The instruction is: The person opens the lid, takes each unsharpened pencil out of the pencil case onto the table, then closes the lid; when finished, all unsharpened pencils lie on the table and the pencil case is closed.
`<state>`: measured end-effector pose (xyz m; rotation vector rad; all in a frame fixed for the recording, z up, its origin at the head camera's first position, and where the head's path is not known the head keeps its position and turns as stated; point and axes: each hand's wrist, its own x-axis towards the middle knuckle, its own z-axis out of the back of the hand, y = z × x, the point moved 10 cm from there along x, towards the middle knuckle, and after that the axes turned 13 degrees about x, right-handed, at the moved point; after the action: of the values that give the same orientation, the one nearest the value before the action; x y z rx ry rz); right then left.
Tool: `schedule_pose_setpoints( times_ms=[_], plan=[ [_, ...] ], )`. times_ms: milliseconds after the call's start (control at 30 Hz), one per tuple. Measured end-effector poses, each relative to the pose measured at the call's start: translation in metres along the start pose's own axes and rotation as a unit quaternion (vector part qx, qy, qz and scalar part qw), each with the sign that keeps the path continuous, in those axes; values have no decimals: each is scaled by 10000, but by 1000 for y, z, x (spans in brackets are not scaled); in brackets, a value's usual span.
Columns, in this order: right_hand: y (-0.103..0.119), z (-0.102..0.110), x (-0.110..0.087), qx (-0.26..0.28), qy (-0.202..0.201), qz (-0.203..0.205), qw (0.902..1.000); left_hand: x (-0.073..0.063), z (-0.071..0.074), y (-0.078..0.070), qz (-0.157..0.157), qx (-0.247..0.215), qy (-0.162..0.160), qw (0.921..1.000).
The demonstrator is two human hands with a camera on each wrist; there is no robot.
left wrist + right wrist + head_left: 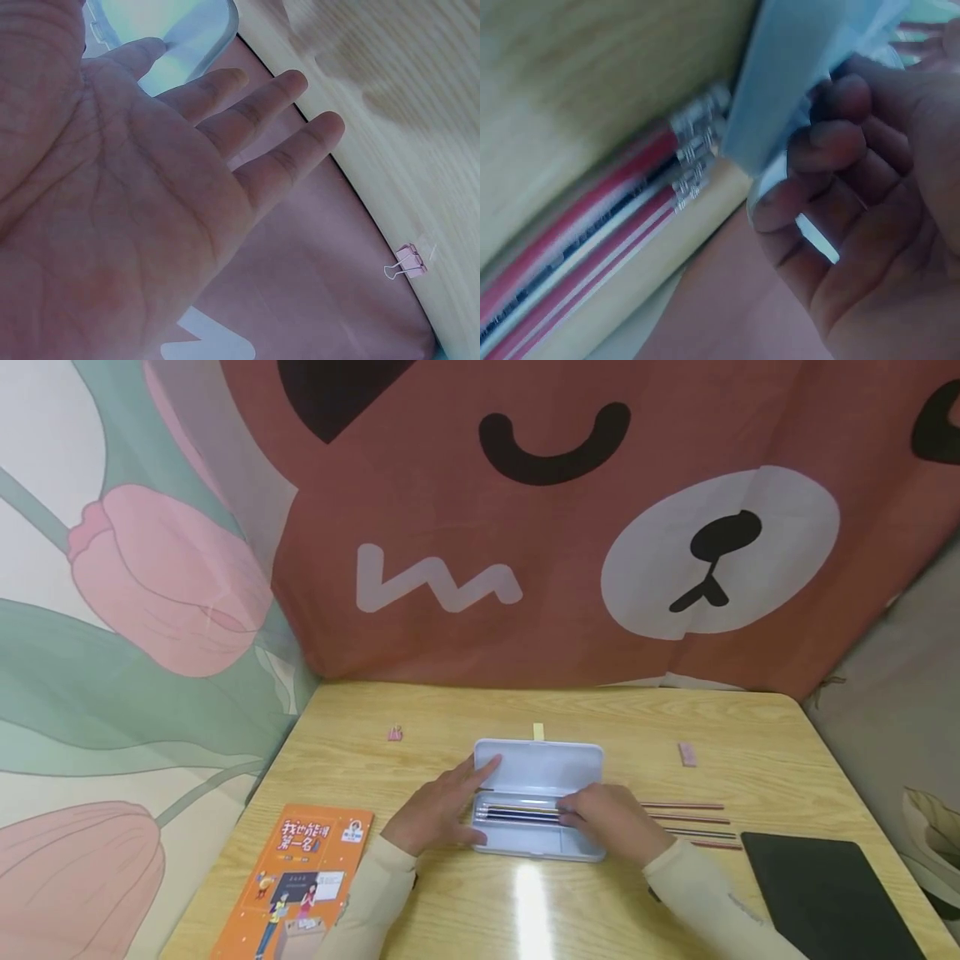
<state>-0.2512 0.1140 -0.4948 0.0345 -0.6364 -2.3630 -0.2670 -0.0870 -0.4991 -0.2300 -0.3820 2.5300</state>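
The left hand (441,810), fingers spread, touches the pencil case (542,767); the right hand (617,820) curls its fingers at pencils (519,814), grip unclear.

Pencils (686,806) lie right of the case (525,840), whose near side is free.

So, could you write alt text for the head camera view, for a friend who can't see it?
A person's left hand rests at the left edge of an open pencil case while the right hand appears to grip pencils inside. The wooden table also holds loose pencils, an orange book and a black pad.
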Motion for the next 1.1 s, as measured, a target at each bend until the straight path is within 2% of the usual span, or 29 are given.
schedule_pose_setpoints(
  times_ms=[333,467,567,900,1100],
  plan=[
    [-13,-3,-5,2,-361,-575,9977,1,-1,0,53,-15,8,10000],
    [-14,8,-12,17,-546,-570,9969,1,0,-1,25,-7,-16,10000],
    [-24,23,-22,67,-604,-718,9956,1,-1,-1,-12,31,-29,10000],
    [-92,83,-83,721,-468,-1339,9873,1,-1,1,5,50,-30,10000],
    [-130,99,-111,906,-269,-1908,9771,1,-1,0,-26,51,-35,10000]
  ],
)
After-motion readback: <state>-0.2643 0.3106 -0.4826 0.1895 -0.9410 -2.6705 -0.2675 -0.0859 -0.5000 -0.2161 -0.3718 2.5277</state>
